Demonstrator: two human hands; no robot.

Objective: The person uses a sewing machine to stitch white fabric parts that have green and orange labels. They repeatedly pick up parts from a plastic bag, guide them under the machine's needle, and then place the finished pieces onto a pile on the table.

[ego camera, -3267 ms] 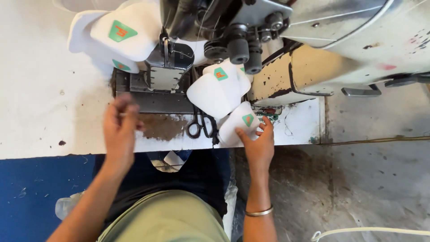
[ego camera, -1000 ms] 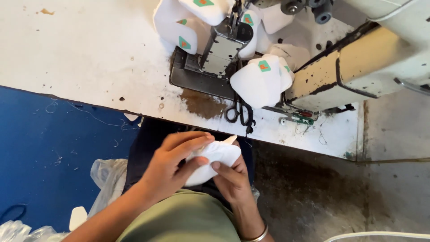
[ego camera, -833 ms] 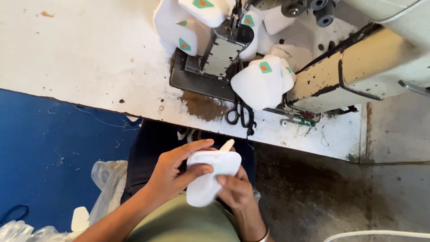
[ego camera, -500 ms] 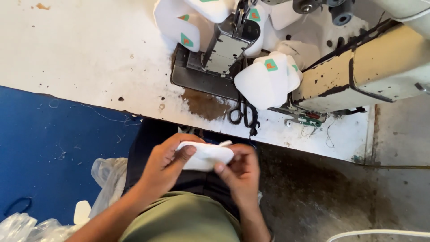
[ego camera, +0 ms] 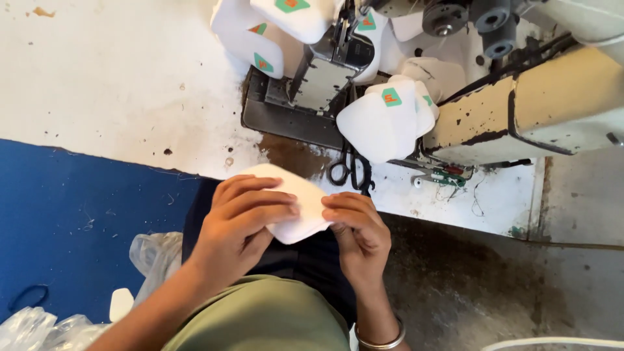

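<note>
Both of my hands hold one white fabric piece (ego camera: 300,192) over my lap, just in front of the table edge. My left hand (ego camera: 240,221) lies across its left part with the fingers on top. My right hand (ego camera: 356,229) pinches its right edge; a metal bangle sits on that wrist. Ahead on the white table (ego camera: 117,91) stands a sewing machine (ego camera: 520,97). A string of sewn white pieces with green patches (ego camera: 383,117) hangs from the machine and trails up to the back left.
Black scissors (ego camera: 348,170) lie on the table just beyond my hands, beside a brown stain. The floor is blue at the left, with clear plastic bags (ego camera: 39,325) at the bottom left. Bare grey floor lies at the right.
My hands left the table and brought a white piece down to my lap. Over the last second they turned and flattened it, and the view tilted slightly.
</note>
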